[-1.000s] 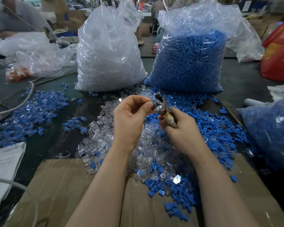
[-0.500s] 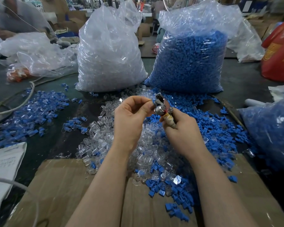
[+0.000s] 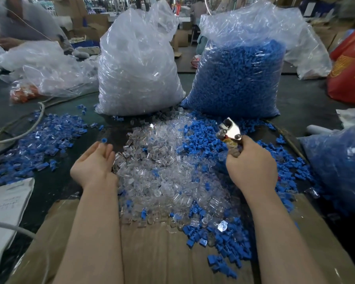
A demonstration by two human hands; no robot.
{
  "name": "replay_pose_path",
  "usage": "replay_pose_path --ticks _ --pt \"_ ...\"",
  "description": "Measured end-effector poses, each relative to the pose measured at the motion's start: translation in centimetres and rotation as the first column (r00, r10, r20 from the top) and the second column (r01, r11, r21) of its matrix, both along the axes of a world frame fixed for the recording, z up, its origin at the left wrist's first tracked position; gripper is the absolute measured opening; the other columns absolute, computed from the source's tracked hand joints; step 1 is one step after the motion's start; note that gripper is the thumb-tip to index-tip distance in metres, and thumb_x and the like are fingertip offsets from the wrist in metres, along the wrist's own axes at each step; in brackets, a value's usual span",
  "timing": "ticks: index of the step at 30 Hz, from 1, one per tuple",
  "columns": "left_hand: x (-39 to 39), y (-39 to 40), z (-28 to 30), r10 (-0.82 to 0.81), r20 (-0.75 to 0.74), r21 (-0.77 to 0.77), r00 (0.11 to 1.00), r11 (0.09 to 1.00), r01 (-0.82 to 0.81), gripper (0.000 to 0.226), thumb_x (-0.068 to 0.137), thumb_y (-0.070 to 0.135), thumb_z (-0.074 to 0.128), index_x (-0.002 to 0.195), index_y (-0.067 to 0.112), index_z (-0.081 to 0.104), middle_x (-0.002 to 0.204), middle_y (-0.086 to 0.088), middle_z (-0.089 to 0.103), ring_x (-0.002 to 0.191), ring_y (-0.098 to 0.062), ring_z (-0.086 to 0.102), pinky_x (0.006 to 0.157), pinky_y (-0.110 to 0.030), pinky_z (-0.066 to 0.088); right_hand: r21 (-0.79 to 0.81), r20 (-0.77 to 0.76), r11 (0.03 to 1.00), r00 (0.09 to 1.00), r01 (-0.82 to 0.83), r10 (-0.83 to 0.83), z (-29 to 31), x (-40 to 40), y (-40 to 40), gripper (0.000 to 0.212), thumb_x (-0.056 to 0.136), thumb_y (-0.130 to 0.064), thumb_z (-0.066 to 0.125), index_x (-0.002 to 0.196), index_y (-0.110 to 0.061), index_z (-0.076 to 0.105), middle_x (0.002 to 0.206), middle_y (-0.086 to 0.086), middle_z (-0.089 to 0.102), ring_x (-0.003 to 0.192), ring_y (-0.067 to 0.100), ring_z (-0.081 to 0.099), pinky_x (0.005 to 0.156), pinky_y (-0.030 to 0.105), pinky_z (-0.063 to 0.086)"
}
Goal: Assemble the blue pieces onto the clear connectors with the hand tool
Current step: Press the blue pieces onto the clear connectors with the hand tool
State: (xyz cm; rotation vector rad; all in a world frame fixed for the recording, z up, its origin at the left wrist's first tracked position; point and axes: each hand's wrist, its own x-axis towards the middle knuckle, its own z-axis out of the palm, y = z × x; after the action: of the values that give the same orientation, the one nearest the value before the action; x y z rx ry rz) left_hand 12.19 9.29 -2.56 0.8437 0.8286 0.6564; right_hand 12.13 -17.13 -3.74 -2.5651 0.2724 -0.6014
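My right hand (image 3: 252,162) grips the handles of the metal hand tool (image 3: 230,130), jaws pointing up over the loose blue pieces (image 3: 201,138). My left hand (image 3: 94,160) lies out to the left with relaxed, nearly straight fingers. A small blue-capped piece (image 3: 104,140) sits just at its fingertips; whether it still touches them I cannot tell. Between my hands lies the heap of clear connectors (image 3: 162,160). A spread of assembled blue-and-clear pieces (image 3: 39,140) covers the table at the left.
A big bag of clear connectors (image 3: 139,68) and a big bag of blue pieces (image 3: 238,78) stand behind the heap. Another blue-filled bag (image 3: 340,165) lies right, a red bag (image 3: 348,68) beyond. Cardboard (image 3: 162,253) lies under my forearms, paper (image 3: 4,201) and cable (image 3: 19,128) left.
My hands have parted. The left hand left the tool's jaws, swung out to the left and opened with a blue-capped piece at its fingertips. The right hand carried the tool rightward.
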Motion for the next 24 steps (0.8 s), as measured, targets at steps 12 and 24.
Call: replay_pose_path --ticks 12,24 --pt "0.6 0.2 -0.5 -0.043 -0.098 0.324 0.994 0.943 0.073 0.02 0.09 0.005 0.065 0.106 0.016 0.068 0.097 -0.003 0.07 0.077 -0.004 0.062 0.071 -0.014 0.051 -0.179 -0.195 0.979 0.972 0.098 -0.133 -0.2 0.1 -0.3 0.012 0.086 -0.023 0.057 0.087 -0.014 0.049 0.069 0.001 0.043 0.063 0.027 0.041 0.059 0.033 0.031" --pt "0.4 -5.1 -0.8 -0.126 -0.823 0.567 0.555 -0.107 0.817 0.043 0.089 0.044 0.066 0.129 0.029 0.06 0.129 -0.001 0.059 0.108 -0.024 0.061 0.109 -0.049 0.036 -0.23 -0.308 0.971 0.942 0.062 -0.133 -0.7 0.3 -0.4 0.017 0.088 -0.026 0.057 0.1 -0.015 0.051 0.105 0.008 0.057 0.072 0.026 0.044 0.066 0.034 0.035"
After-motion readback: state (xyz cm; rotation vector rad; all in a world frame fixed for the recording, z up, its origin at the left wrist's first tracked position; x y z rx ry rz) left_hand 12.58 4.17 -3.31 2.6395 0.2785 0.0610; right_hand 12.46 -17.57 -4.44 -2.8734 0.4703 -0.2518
